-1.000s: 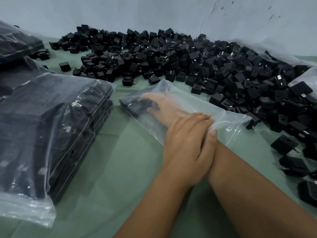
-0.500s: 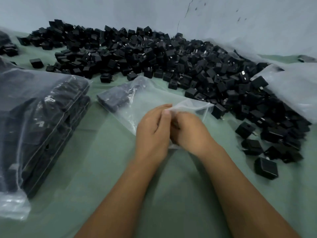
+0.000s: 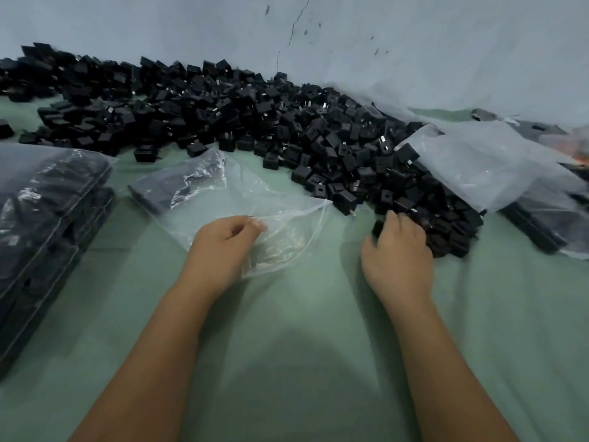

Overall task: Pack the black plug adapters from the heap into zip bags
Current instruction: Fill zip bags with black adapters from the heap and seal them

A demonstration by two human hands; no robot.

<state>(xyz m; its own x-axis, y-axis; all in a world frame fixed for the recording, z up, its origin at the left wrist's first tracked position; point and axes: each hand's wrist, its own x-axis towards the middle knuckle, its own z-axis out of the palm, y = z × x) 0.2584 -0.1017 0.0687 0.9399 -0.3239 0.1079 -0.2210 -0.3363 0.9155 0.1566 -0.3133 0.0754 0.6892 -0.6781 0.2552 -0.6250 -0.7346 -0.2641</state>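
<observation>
Currently left hand pinches the near rim of the clear zip bag, thumb and fingers curled on the plastic, holding its mouth up off the green cloth. A few adapters sit at the bag's far closed end. Right hand is at the near edge of the heap of black plug adapters, fingers curled around one adapter. Filled bags are stacked at left; another plastic bag lies over the heap's right side.
</observation>
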